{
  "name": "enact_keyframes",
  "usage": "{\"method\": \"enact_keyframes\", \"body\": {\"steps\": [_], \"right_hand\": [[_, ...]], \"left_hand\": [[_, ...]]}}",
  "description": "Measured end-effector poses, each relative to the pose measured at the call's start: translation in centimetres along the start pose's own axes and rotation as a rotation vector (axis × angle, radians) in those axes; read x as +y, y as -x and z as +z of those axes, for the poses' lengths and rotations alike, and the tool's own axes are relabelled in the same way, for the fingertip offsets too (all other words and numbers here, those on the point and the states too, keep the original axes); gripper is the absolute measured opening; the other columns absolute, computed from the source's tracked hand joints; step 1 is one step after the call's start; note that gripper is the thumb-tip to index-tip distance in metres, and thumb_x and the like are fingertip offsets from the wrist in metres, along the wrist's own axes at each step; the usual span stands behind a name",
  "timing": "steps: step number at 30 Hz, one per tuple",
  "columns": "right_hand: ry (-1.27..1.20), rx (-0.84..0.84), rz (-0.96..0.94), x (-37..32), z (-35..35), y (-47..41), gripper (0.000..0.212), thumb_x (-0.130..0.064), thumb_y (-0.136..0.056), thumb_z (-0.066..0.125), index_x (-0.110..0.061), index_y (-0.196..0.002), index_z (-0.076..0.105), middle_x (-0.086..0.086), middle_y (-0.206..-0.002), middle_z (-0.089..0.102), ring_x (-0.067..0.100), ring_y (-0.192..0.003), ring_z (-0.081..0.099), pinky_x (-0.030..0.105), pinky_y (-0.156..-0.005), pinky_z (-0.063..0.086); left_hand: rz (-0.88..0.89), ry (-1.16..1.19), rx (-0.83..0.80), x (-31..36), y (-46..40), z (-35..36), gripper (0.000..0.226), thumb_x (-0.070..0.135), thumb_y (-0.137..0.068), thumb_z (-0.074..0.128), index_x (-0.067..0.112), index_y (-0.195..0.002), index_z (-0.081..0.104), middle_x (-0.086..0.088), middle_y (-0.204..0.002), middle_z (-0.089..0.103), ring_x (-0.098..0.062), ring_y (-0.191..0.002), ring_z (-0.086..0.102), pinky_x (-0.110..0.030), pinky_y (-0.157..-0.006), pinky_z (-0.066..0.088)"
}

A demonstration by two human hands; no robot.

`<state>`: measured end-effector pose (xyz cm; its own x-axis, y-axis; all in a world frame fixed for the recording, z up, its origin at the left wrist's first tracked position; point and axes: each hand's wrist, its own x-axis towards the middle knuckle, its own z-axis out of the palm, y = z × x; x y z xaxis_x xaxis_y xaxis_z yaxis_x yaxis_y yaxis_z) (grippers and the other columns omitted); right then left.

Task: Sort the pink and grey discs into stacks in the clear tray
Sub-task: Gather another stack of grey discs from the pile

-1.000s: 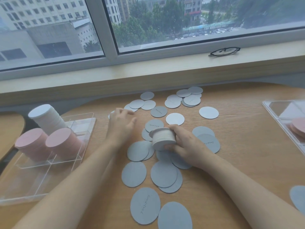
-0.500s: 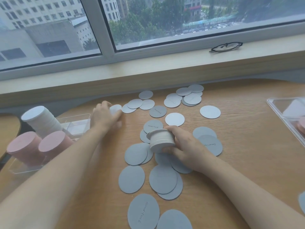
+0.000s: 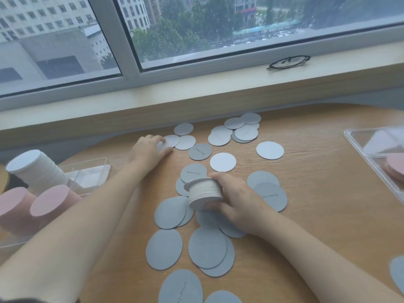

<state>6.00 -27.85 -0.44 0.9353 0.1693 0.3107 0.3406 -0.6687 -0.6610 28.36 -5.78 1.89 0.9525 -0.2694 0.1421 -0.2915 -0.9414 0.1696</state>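
Since half a second ago the left hand (image 3: 150,149) has slid right along the far part of the surface (image 3: 317,215) and now presses a loose grey disc (image 3: 169,141) with spread fingertips, probably to drag it free for picking up. The right hand (image 3: 236,200) has stayed put, its grip curled round a short grey stack (image 3: 204,193) held on its side, likely so new discs can be added. The clear tray (image 3: 91,171), far left, holds two pink stacks (image 3: 50,206) and a tall grey stack (image 3: 37,171).
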Motion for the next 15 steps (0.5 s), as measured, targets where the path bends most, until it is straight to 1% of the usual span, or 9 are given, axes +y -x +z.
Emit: {"method": "enact_keyframes", "body": {"steps": [3, 4, 6, 7, 9, 11, 12, 13, 15], "right_hand": [[-0.001, -0.003, 0.002, 0.0, 0.0, 0.0, 0.045, -0.036, -0.09, 0.065, -0.025, -0.131, 0.049, -0.012, -0.12, 0.058, 0.015, -0.109, 0.054, 0.042, -0.097, 0.042], [-0.003, -0.005, 0.005, 0.0, 0.1, 0.0, 0.045, -0.036, -0.091, 0.065, -0.025, -0.131, 0.049, -0.011, -0.12, 0.058, 0.015, -0.109, 0.054, 0.043, -0.097, 0.042], [-0.005, -0.004, 0.007, -0.1, 0.0, 0.1, 0.045, -0.036, -0.09, 0.065, -0.025, -0.131, 0.049, -0.011, -0.121, 0.058, 0.015, -0.109, 0.054, 0.042, -0.097, 0.042], [-0.006, -0.002, 0.005, -0.2, 0.0, 0.1, 0.046, -0.036, -0.09, 0.065, -0.024, -0.131, 0.049, -0.01, -0.121, 0.058, 0.015, -0.109, 0.054, 0.042, -0.098, 0.041], [0.0, -0.001, 0.006, -0.3, -0.2, 0.1, 0.047, -0.034, -0.09, 0.066, -0.024, -0.132, 0.049, -0.01, -0.122, 0.058, 0.014, -0.11, 0.053, 0.04, -0.098, 0.04], [0.004, -0.006, 0.013, -0.4, -0.3, 0.2, 0.047, -0.034, -0.09, 0.067, -0.024, -0.133, 0.049, -0.01, -0.123, 0.058, 0.013, -0.111, 0.052, 0.037, -0.099, 0.039], [0.004, -0.005, 0.013, -0.5, -0.4, 0.2, 0.047, -0.034, -0.091, 0.067, -0.024, -0.133, 0.048, -0.011, -0.123, 0.058, 0.013, -0.111, 0.052, 0.035, -0.098, 0.039], [0.005, -0.002, 0.01, -0.5, -0.4, 0.3, 0.047, -0.035, -0.091, 0.067, -0.024, -0.133, 0.048, -0.011, -0.123, 0.057, 0.012, -0.111, 0.051, 0.033, -0.098, 0.039], [0.006, -0.004, 0.013, -0.7, -0.5, 0.3, 0.047, -0.034, -0.091, 0.067, -0.025, -0.134, 0.048, -0.011, -0.124, 0.057, 0.009, -0.111, 0.049, 0.028, -0.095, 0.036]], "left_hand": [[0.082, -0.195, -0.017, 0.4, 0.1, -0.1, 0.039, 0.042, -0.103, 0.046, 0.014, -0.129, 0.057, -0.012, -0.125, 0.063, -0.035, -0.117, 0.055, -0.044, -0.091, 0.046], [0.115, -0.265, 0.001, 0.6, 0.2, -0.1, 0.035, 0.035, -0.105, 0.044, 0.009, -0.126, 0.057, -0.015, -0.119, 0.065, -0.038, -0.11, 0.06, -0.045, -0.085, 0.048], [0.172, -0.364, 0.062, 0.5, 0.3, -0.1, 0.022, 0.017, -0.105, 0.041, 0.003, -0.115, 0.056, -0.019, -0.102, 0.069, -0.043, -0.09, 0.066, -0.047, -0.07, 0.05], [0.168, -0.375, 0.068, 0.3, 0.4, -0.4, 0.017, 0.009, -0.103, 0.041, 0.003, -0.112, 0.054, -0.02, -0.095, 0.069, -0.044, -0.082, 0.066, -0.046, -0.064, 0.047], [0.122, -0.311, 0.069, -0.2, 0.6, -0.9, 0.018, 0.0, -0.099, 0.041, 0.004, -0.112, 0.053, -0.02, -0.09, 0.067, -0.043, -0.075, 0.063, -0.043, -0.061, 0.04], [0.088, -0.207, 0.102, -0.6, 1.3, -1.4, 0.016, 0.002, -0.099, 0.042, 0.005, -0.11, 0.052, -0.021, -0.089, 0.068, -0.043, -0.072, 0.059, -0.043, -0.064, 0.039], [0.088, -0.156, 0.123, -0.7, 1.8, -1.6, 0.013, 0.007, -0.101, 0.042, 0.007, -0.109, 0.053, -0.019, -0.088, 0.068, -0.043, -0.074, 0.059, -0.044, -0.066, 0.042], [0.087, -0.106, 0.13, -0.7, 2.5, -1.9, 0.013, 0.015, -0.104, 0.042, 0.01, -0.109, 0.053, -0.015, -0.089, 0.069, -0.043, -0.076, 0.06, -0.045, -0.069, 0.045], [0.077, -0.006, 0.119, -0.7, 4.4, -2.5, 0.016, 0.031, -0.106, 0.04, 0.022, -0.108, 0.052, -0.005, -0.089, 0.069, -0.038, -0.079, 0.06, -0.044, -0.073, 0.047]]}}
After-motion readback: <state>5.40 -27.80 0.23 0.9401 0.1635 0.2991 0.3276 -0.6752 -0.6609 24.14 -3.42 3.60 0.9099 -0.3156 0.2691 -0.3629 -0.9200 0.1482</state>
